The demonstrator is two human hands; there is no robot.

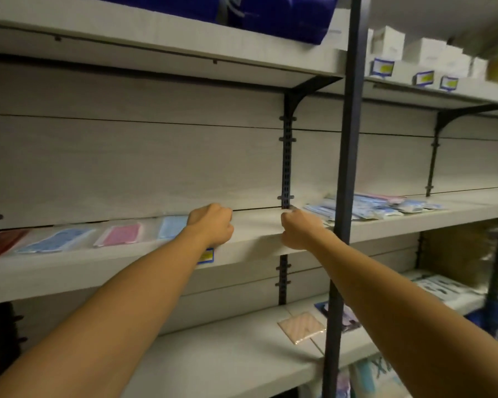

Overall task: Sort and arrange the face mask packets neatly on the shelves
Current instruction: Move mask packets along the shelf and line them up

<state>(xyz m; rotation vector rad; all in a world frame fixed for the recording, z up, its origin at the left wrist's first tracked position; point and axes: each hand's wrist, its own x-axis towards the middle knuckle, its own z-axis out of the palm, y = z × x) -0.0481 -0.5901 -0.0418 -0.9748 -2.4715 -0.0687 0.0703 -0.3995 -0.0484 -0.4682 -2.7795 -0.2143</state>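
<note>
On the middle shelf (250, 225) lies a row of flat mask packets: a dark red one (3, 239) at far left, a blue one (56, 239), a pink one (121, 235) and a light blue one (171, 226). My left hand (212, 225) hovers at the right end of that row with fingers curled, partly covering the light blue packet. My right hand (299, 229) is over the shelf's front edge, fingers curled, nothing visible in it. A loose pile of blue and pink packets (371, 208) lies to the right, behind the dark post (345, 168).
A peach patterned packet (302, 327) and a dark packet (339, 314) lie on the lower shelf. White boxes (414, 50) stand on the upper right shelf; blue bags (270, 15) sit on the top shelf. More packets (440, 285) sit at lower right.
</note>
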